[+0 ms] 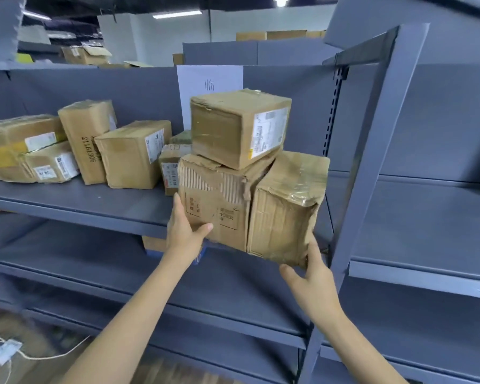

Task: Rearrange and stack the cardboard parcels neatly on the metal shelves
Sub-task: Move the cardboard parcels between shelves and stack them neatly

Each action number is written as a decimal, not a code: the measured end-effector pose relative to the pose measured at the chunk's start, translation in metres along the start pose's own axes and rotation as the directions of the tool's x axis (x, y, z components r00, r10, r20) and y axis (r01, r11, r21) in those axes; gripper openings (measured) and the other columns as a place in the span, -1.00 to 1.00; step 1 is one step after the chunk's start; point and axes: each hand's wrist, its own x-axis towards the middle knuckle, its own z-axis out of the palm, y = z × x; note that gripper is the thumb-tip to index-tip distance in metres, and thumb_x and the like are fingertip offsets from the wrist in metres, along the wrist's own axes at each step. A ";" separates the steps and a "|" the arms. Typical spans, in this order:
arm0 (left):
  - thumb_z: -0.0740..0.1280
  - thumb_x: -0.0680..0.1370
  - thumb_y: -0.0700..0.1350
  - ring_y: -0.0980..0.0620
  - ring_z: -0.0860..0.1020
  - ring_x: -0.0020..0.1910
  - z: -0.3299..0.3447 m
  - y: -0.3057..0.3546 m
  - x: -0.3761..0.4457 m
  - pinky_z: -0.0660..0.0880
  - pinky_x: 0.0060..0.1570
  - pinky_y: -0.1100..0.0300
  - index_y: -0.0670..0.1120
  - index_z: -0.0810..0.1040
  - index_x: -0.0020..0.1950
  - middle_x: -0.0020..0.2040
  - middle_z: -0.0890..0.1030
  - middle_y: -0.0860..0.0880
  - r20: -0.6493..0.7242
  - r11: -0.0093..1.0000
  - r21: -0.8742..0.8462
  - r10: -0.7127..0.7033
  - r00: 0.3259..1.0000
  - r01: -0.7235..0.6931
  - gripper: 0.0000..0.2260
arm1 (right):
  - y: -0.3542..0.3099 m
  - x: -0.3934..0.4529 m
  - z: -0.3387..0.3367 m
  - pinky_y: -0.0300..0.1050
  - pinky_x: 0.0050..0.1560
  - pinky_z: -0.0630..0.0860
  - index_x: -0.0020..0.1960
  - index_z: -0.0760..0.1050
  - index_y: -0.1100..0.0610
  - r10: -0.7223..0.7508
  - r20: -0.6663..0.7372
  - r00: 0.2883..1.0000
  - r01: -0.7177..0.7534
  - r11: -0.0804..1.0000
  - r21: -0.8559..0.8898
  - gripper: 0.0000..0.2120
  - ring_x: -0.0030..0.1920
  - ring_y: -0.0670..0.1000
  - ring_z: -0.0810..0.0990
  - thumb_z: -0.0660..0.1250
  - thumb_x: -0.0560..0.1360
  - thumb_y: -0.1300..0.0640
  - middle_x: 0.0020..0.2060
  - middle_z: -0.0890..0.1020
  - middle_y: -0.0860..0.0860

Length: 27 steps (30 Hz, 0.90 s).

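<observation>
The left hand [185, 231] lies against the left face of the torn parcel [214, 206] at the centre of the frame, thumb across the front, fingers [178, 207] straight along the side: pressing, not curled round it. The right hand [312, 275] sits at the lower right corner of the taped parcel [286, 209], fingers spread and relaxed, thumb below the bottom edge; whether it bears weight or only touches, I cannot tell.

These two parcels stand side by side, touching, at the front lip of the metal shelf [94, 200], and seem to overhang it. A third, the labelled parcel [239, 128], rests tilted on top, bridging both.

To do this step well, I judge the two hands should squeeze the lower pair together evenly and slide them back as one, so the top parcel does not tip off. Keeping the bottoms flat on the shelf should help, and the right upright [372, 167] is near enough to catch a corner.

Further left in the frame, other parcels [133, 153] lean loosely against each other, not yet squared up.
</observation>
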 end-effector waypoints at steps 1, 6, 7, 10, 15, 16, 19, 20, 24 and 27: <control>0.42 0.47 -0.16 -0.04 0.07 0.51 0.007 0.001 0.006 0.08 0.46 -0.03 -0.01 -0.13 0.55 0.55 0.07 -0.06 0.008 0.998 0.050 0.021 1.000 -0.021 -0.13 | 0.001 0.006 0.004 -0.53 -0.12 0.37 0.53 -0.05 -0.08 -0.001 0.024 1.000 0.001 1.000 -0.022 -0.23 0.15 -0.07 0.50 0.30 0.49 0.22 0.21 0.55 -0.05; 0.32 0.55 -0.12 -0.07 -0.12 0.52 0.034 0.011 0.030 -0.03 0.44 0.03 -0.04 -0.29 0.52 0.53 -0.28 -0.11 0.162 0.990 0.140 -0.005 0.987 -0.018 -0.17 | -0.001 0.043 0.016 -0.43 -0.27 0.34 0.54 -0.13 -0.02 -0.001 0.099 0.995 0.012 0.994 -0.113 -0.20 0.07 0.00 0.54 0.29 0.48 0.18 0.28 0.50 -0.01; 0.31 0.55 -0.12 -0.08 -0.13 0.52 0.036 0.010 0.033 -0.04 0.45 0.02 -0.04 -0.30 0.51 0.52 -0.29 -0.12 0.161 0.990 0.141 0.002 0.987 -0.025 -0.18 | -0.003 0.050 0.016 -0.41 -0.30 0.33 0.54 -0.14 0.01 0.007 0.099 0.995 0.007 0.991 -0.134 -0.19 -0.02 -0.03 0.55 0.29 0.48 0.18 0.21 0.52 0.02; 0.32 0.55 -0.11 -0.14 -0.16 0.52 0.037 0.004 0.036 -0.10 0.45 -0.02 -0.05 -0.30 0.51 0.52 -0.28 -0.15 0.159 0.982 0.181 0.030 0.987 -0.059 -0.17 | -0.007 0.070 0.013 -0.42 -0.46 0.33 0.53 -0.12 0.12 0.052 0.071 0.996 -0.038 0.980 -0.197 -0.22 -0.24 -0.08 0.47 0.28 0.49 0.17 -0.03 0.53 0.06; 0.35 0.53 -0.06 -0.22 -0.14 0.50 0.033 -0.002 0.036 -0.12 0.45 -0.06 -0.07 -0.25 0.53 0.54 -0.21 -0.18 0.144 0.962 0.255 0.066 0.987 -0.102 -0.16 | -0.013 0.080 0.014 -0.27 -0.29 0.33 0.52 -0.31 0.14 0.132 0.035 0.991 -0.119 0.959 -0.255 -0.13 0.06 0.11 0.50 0.28 0.51 0.14 0.38 0.36 0.19; 0.36 0.52 -0.06 -0.21 -0.12 0.51 0.031 -0.002 0.035 -0.09 0.46 -0.07 -0.07 -0.22 0.53 0.54 -0.18 -0.18 0.130 0.963 0.245 0.080 0.988 -0.110 -0.16 | -0.015 0.077 0.014 -0.25 -0.29 0.34 0.52 -0.31 0.13 0.146 0.024 0.989 -0.135 0.959 -0.247 -0.14 0.00 0.07 0.49 0.28 0.51 0.14 0.36 0.38 0.19; 0.36 0.51 -0.11 -0.17 -0.03 0.49 0.023 -0.006 0.027 0.04 0.45 -0.07 -0.07 -0.04 0.54 0.53 -0.04 -0.16 0.088 0.962 0.214 0.155 0.984 -0.171 -0.26 | -0.020 0.062 0.017 -0.27 -0.45 0.34 0.52 -0.21 0.10 0.158 -0.042 0.986 -0.164 0.961 -0.224 -0.20 -0.25 0.02 0.47 0.26 0.50 0.16 0.09 0.53 0.11; 0.35 0.51 -0.12 -0.17 -0.01 0.49 0.019 -0.010 0.023 0.05 0.45 -0.07 -0.06 0.02 0.53 0.52 0.01 -0.15 0.112 0.954 0.222 0.180 0.977 -0.201 -0.30 | -0.021 0.055 0.020 -0.30 -0.50 0.32 0.52 -0.16 0.09 0.156 -0.073 0.985 -0.169 0.960 -0.225 -0.24 -0.32 -0.01 0.45 0.26 0.51 0.18 -0.07 0.53 0.06; 0.32 0.52 -0.11 -0.11 -0.06 0.49 0.009 -0.033 0.002 0.02 0.43 -0.03 -0.03 0.12 0.50 0.53 0.01 -0.10 0.334 0.901 0.272 0.240 0.911 -0.337 -0.39 | -0.025 0.025 0.036 -0.25 -0.31 0.38 0.54 -0.09 0.02 0.144 -0.143 0.979 -0.171 0.965 -0.201 -0.27 -0.26 0.01 0.49 0.27 0.52 0.14 -0.12 0.56 0.06; 0.33 0.52 -0.10 -0.03 -0.09 0.51 0.005 -0.046 -0.016 -0.02 0.44 0.05 -0.06 0.15 0.50 0.54 0.03 -0.06 0.403 0.879 0.205 0.326 0.855 -0.431 -0.40 | -0.022 0.002 0.048 -0.14 -0.03 0.44 0.54 -0.05 0.03 0.174 -0.165 0.971 -0.209 0.951 -0.228 -0.29 -0.07 0.04 0.52 0.28 0.53 0.05 0.20 0.50 0.06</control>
